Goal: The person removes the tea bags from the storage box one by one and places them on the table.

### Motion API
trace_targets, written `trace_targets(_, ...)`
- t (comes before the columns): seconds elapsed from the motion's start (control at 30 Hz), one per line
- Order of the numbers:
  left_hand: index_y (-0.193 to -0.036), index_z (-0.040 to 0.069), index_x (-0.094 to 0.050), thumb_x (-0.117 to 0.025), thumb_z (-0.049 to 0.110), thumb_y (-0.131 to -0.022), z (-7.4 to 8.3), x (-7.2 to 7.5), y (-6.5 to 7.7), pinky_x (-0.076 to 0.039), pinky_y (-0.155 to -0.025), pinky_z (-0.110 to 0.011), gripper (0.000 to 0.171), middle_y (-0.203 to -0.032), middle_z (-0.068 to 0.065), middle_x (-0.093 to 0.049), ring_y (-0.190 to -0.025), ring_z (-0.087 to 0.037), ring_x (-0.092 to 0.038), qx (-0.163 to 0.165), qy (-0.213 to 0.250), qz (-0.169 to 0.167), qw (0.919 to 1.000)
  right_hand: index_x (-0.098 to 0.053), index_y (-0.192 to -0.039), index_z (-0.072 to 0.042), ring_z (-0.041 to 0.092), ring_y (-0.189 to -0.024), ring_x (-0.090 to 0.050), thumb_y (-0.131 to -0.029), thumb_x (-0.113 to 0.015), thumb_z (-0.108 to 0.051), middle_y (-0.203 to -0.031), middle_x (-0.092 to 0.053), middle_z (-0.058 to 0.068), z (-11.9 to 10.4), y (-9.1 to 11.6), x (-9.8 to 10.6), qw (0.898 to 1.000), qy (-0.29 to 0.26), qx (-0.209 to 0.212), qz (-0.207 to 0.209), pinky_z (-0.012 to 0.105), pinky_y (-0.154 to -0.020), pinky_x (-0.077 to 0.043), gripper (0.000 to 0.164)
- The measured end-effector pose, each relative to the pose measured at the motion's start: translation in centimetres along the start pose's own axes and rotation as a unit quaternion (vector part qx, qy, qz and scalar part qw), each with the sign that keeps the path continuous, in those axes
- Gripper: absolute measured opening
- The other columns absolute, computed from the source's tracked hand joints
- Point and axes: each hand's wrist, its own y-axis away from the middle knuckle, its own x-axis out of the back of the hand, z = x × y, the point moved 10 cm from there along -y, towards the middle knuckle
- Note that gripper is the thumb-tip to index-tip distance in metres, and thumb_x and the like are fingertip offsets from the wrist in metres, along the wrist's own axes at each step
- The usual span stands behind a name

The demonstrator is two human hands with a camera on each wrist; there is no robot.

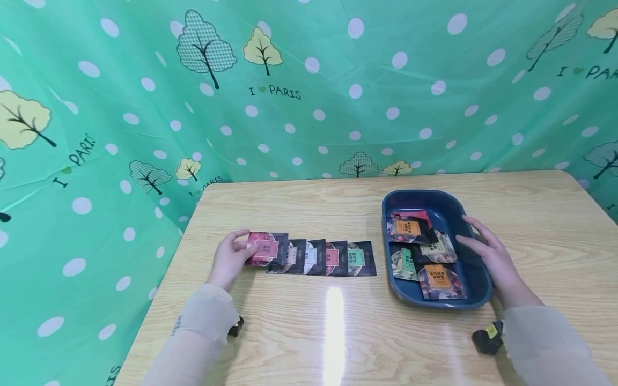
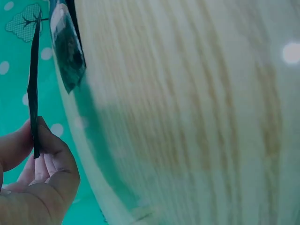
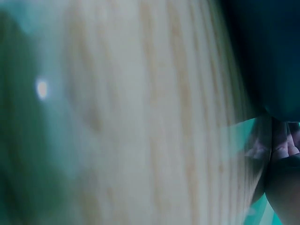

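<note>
My left hand point(image 1: 229, 260) pinches a flat sachet with a pink label point(image 1: 266, 249) between thumb and fingers, over the left end of an overlapping row. In the left wrist view the held sachet point(image 2: 33, 89) appears edge-on, above the table. Beside it in the row lie a beige-label sachet point(image 1: 292, 256), a white-label sachet point(image 1: 314, 257), a red-label sachet point(image 1: 335, 258) and a green-label sachet point(image 1: 360, 258). A dark blue plastic basin point(image 1: 475, 292) contains several more sachets point(image 1: 439, 281). My right hand point(image 1: 494, 262) rests at the basin's right rim, fingers fairly straight across it.
Everything stands on a light wood-grain table point(image 1: 289, 332). A green patterned cloth point(image 1: 309, 107) hangs behind and to the left of it. Black wrist devices point(image 1: 487, 339) sit under the sleeves. A bright glare streak crosses the tabletop at the front middle.
</note>
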Motion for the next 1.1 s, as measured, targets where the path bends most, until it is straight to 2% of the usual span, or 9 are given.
trace_targets(0.13, -0.142, 0.004, -0.048, -0.064, 0.006, -0.095, -0.4, 0.1, -0.1, -0.049, -0.073, -0.019, 0.050, -0.120, -0.025, -0.064, -0.083, -0.008, -0.064, 0.003, -0.018, -0.001, 0.9998, -0.015, -0.154, -0.049, 0.046, -0.150, 0.004, -0.100, -0.051, -0.050, -0.165, 0.018, 0.007, 0.0, 0.0, -0.1, 1.000, 0.000, 0.002, -0.001, 0.068, -0.116, -0.014, 0.065)
trace_targets(0.27, -0.141, 0.003, -0.049, -0.066, 0.011, -0.095, -1.0, 0.1, -0.2, -0.049, -0.077, -0.024, 0.049, -0.120, -0.024, -0.063, -0.095, -0.019, -0.064, 0.012, -0.047, 0.001, 0.9988, -0.015, -0.154, -0.049, 0.047, -0.150, 0.003, -0.100, -0.050, -0.050, -0.165, 0.017, 0.007, -0.1, 0.1, -0.1, 1.000, 0.004, 0.003, 0.000, 0.069, -0.115, -0.014, 0.065)
trace_targets(0.4, -0.142, 0.004, -0.048, -0.065, 0.016, -0.096, -1.4, 0.0, -0.4, -0.051, -0.089, -0.038, 0.050, -0.123, -0.023, -0.061, -0.110, -0.032, -0.061, 0.021, -0.093, -0.003, 0.9954, -0.016, -0.154, -0.049, 0.043, -0.151, 0.009, -0.099, -0.052, -0.050, -0.165, 0.018, 0.006, -0.1, 0.1, -0.1, 1.000, 0.000, 0.002, 0.005, 0.068, -0.117, -0.010, 0.066)
trace_targets(0.53, -0.142, 0.003, -0.047, -0.063, 0.016, -0.097, -1.5, -0.1, -0.6, -0.049, -0.097, -0.049, 0.050, -0.125, -0.024, -0.059, -0.116, -0.038, -0.060, 0.018, -0.131, -0.008, 0.9911, -0.017, -0.154, -0.048, 0.040, -0.150, 0.014, -0.099, -0.053, -0.049, -0.165, 0.020, 0.005, -0.1, 0.0, 0.0, 1.000, -0.004, 0.002, 0.007, 0.067, -0.118, -0.007, 0.066)
trace_targets(0.83, -0.142, 0.003, -0.047, -0.062, 0.018, -0.098, -1.8, -0.4, -0.6, -0.049, -0.097, -0.049, 0.049, -0.127, -0.024, -0.058, -0.116, -0.038, -0.059, 0.023, -0.167, -0.010, 0.9856, -0.016, -0.154, -0.048, 0.042, -0.151, 0.012, -0.099, -0.052, -0.049, -0.165, 0.020, 0.005, 0.0, 0.0, 0.0, 1.000, -0.005, 0.001, 0.004, 0.067, -0.118, -0.009, 0.066)
trace_targets(1.1, -0.140, 0.004, -0.048, -0.064, 0.019, -0.097, -1.4, -0.6, -0.7, -0.050, -0.090, -0.047, 0.049, -0.123, -0.023, -0.058, -0.108, -0.035, -0.058, 0.021, -0.194, -0.009, 0.9807, -0.017, -0.155, -0.047, 0.042, -0.151, 0.011, -0.100, -0.052, -0.048, -0.165, 0.019, 0.006, -0.2, 0.0, 0.0, 1.000, -0.002, 0.010, 0.005, 0.067, -0.118, -0.008, 0.065)
